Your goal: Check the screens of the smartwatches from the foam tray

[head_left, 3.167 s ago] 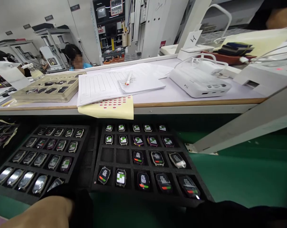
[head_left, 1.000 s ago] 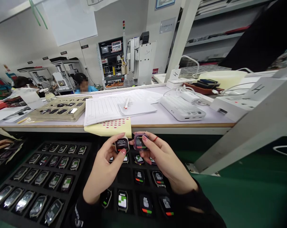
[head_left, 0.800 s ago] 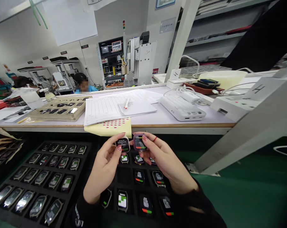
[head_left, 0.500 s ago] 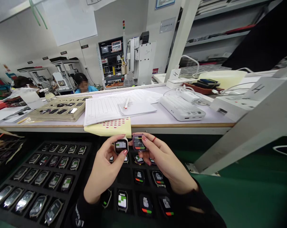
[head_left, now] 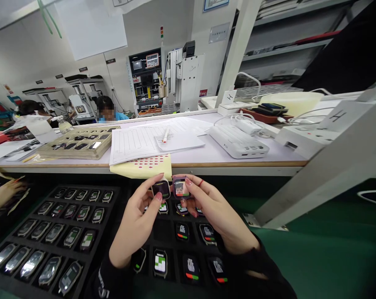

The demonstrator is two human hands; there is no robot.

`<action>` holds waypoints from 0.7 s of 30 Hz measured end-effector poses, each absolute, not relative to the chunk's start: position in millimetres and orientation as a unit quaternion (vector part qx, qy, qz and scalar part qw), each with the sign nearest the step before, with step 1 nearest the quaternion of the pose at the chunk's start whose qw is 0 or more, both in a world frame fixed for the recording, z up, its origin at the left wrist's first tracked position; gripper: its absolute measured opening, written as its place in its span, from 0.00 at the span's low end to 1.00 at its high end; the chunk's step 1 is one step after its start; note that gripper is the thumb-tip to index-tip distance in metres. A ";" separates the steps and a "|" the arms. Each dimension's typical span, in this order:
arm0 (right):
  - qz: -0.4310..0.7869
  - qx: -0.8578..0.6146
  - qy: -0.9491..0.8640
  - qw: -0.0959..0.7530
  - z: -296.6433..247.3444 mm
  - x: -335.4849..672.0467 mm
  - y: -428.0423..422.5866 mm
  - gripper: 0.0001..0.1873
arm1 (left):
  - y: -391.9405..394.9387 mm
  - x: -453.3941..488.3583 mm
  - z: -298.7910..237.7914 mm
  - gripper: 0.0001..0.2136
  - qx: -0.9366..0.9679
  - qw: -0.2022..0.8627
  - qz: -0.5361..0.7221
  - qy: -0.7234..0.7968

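Observation:
My left hand (head_left: 138, 220) is closed round a light-rimmed smartwatch (head_left: 162, 189), its thumb resting on a mostly dark screen. Close beside it, my right hand (head_left: 216, 209) grips a purple-rimmed smartwatch (head_left: 179, 187) with the thumb at the screen's edge; that screen is lit, with a red and green strip along the bottom. Both watches are held up over a black foam tray (head_left: 172, 249), where several watch bodies lie in compartments, some with lit screens. Part of this tray is hidden by my hands and sleeves.
Left of it lies another black tray (head_left: 108, 226) full of watches. Above, a shelf carries a plastic tray (head_left: 96, 153), paper sheets (head_left: 132, 143), a pen (head_left: 166, 135) and a white power bank (head_left: 239, 143). A slanted metal post (head_left: 315, 178) stands right. A co-worker's hand (head_left: 6, 193) reaches in far left.
The left watch's screen has gone from a white and green grid to mostly dark, and my left thumb has moved up onto it. The right watch's screen changed too. A co-worker's hand reached further in.

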State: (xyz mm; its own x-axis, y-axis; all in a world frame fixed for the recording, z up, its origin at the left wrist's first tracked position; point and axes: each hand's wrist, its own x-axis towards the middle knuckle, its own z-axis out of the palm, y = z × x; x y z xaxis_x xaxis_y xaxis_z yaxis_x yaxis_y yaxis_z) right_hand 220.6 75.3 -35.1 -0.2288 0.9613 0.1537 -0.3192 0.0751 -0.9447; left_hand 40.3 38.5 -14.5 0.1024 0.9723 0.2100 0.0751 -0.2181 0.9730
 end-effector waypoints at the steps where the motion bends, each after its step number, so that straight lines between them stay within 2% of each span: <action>1: 0.601 -0.318 -0.504 0.533 -35.0 220.7 75.4 0.27 | 38.7 39.9 -15.6 0.19 0.596 0.446 0.505 0.436; 7: 0.605 -0.314 -0.499 0.536 -34.7 220.7 74.8 0.30 | 38.8 37.2 -19.7 0.20 0.609 0.439 0.502 0.430; 21: 0.633 -0.277 -0.500 0.522 -42.0 220.9 77.8 0.29 | 47.2 34.7 -25.6 0.21 0.604 0.405 0.527 0.439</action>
State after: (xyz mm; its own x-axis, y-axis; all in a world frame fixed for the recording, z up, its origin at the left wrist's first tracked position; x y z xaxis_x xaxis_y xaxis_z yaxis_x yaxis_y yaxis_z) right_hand 220.9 77.8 -42.0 -0.3014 0.9380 0.1712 -0.3844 0.0448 -0.9221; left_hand 34.7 47.2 -25.6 0.0592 0.9580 0.2805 0.1044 -0.2854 0.9527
